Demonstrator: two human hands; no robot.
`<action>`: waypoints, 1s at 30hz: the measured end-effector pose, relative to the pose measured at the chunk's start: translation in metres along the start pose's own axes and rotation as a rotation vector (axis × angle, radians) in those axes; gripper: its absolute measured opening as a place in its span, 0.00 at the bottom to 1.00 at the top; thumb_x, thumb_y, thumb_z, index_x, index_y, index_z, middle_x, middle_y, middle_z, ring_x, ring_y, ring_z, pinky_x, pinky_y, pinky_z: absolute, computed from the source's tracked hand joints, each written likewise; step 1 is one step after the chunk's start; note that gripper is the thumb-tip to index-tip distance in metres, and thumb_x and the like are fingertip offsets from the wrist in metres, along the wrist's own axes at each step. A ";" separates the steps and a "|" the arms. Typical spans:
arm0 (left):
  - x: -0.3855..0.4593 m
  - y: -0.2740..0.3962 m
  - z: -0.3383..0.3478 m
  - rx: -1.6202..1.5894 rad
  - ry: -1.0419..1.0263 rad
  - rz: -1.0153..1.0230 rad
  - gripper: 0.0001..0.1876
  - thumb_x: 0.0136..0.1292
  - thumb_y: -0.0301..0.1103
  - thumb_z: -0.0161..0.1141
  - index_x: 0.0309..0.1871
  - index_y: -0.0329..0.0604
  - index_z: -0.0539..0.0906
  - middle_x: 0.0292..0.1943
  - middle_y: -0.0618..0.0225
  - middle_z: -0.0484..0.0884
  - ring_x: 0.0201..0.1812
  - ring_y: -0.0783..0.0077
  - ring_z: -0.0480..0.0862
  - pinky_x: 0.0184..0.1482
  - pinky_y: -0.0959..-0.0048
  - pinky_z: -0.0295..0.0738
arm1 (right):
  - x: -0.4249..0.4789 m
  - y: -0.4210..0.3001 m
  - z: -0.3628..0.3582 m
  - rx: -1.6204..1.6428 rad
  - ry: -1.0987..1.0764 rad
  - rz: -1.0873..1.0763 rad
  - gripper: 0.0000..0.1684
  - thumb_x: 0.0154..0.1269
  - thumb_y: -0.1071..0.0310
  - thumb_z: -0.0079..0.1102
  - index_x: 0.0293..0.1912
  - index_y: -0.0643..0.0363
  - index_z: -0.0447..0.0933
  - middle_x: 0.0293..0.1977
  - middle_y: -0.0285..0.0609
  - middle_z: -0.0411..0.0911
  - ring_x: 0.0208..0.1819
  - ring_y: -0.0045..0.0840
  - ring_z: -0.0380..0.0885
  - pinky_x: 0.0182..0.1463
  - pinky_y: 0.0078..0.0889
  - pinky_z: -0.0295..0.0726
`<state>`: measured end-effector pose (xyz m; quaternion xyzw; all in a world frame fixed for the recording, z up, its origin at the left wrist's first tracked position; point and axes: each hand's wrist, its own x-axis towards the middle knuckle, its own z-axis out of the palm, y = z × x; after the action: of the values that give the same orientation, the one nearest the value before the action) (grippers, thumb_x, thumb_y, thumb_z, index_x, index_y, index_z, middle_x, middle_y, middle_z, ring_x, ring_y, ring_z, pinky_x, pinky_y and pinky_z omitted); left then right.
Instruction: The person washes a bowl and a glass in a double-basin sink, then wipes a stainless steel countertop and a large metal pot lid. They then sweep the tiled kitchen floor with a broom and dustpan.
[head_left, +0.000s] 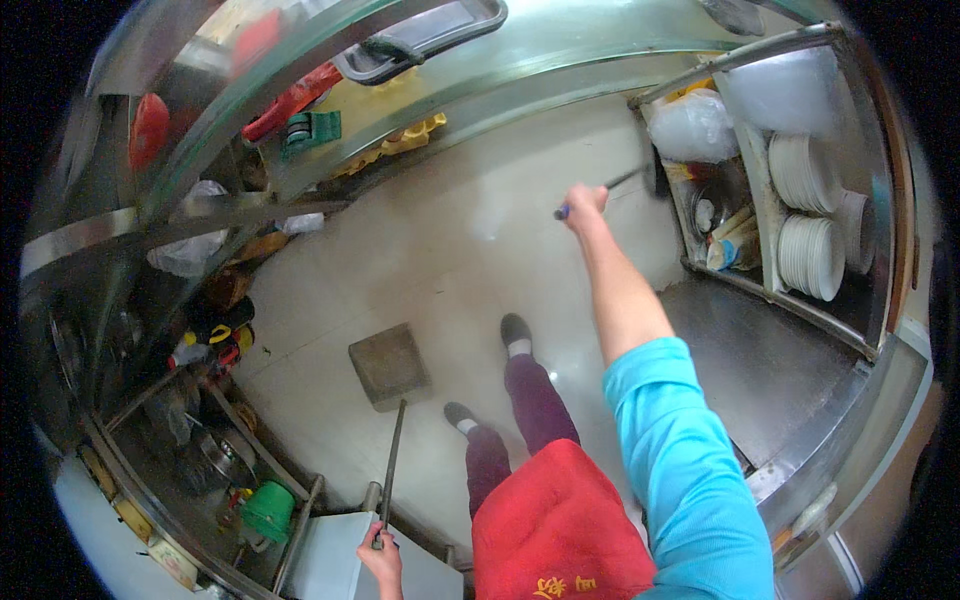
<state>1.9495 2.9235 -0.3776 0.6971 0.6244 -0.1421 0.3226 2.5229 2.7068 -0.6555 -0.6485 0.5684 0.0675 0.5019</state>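
Observation:
My left hand (381, 553), low in the picture, grips the upper end of a long dark handle (393, 457). That handle runs up to a dustpan (389, 362) with a greyish-brown pan, lying on the pale floor left of my feet. With my arm stretched forward, my right hand (585, 206) is closed around a dark stick (621, 179) with a blue end. The stick's far end meets a dark, blurred head (655, 171), probably a broom's, on the floor beside the right-hand rack. Its bristles cannot be made out.
Stacked white plates (810, 257) and a clear plastic bag (693, 126) fill the right metal rack (770, 217). A steel-topped table (570, 71) spans the far side. Left shelves hold a green bucket (268, 511). A white box-like unit (330, 559) stands beside my left hand.

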 end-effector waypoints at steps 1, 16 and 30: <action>-0.002 -0.008 -0.002 0.007 0.006 0.013 0.10 0.54 0.24 0.53 0.37 0.27 0.80 0.22 0.61 0.79 0.23 0.75 0.77 0.28 0.74 0.72 | -0.004 -0.001 -0.001 -0.082 -0.051 -0.033 0.24 0.53 0.77 0.45 0.52 0.59 0.61 0.28 0.43 0.69 0.23 0.24 0.67 0.18 0.33 0.67; 0.004 -0.044 -0.002 0.144 0.040 0.087 0.10 0.50 0.28 0.55 0.35 0.37 0.84 0.28 0.51 0.82 0.31 0.51 0.81 0.39 0.62 0.73 | -0.176 0.092 -0.274 -0.414 -0.725 0.150 0.33 0.60 0.74 0.47 0.66 0.47 0.57 0.14 0.29 0.61 0.11 0.15 0.60 0.13 0.23 0.62; 0.005 -0.056 -0.005 0.116 0.050 0.138 0.10 0.52 0.26 0.54 0.36 0.37 0.83 0.32 0.52 0.83 0.36 0.53 0.82 0.43 0.64 0.73 | -0.118 0.142 -0.184 -0.433 -0.361 -0.045 0.17 0.63 0.72 0.45 0.53 0.60 0.66 0.19 0.34 0.64 0.18 0.21 0.66 0.18 0.31 0.64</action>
<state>1.8954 2.9316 -0.3924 0.7593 0.5734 -0.1383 0.2750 2.2789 2.6731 -0.5703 -0.7304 0.4276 0.2909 0.4462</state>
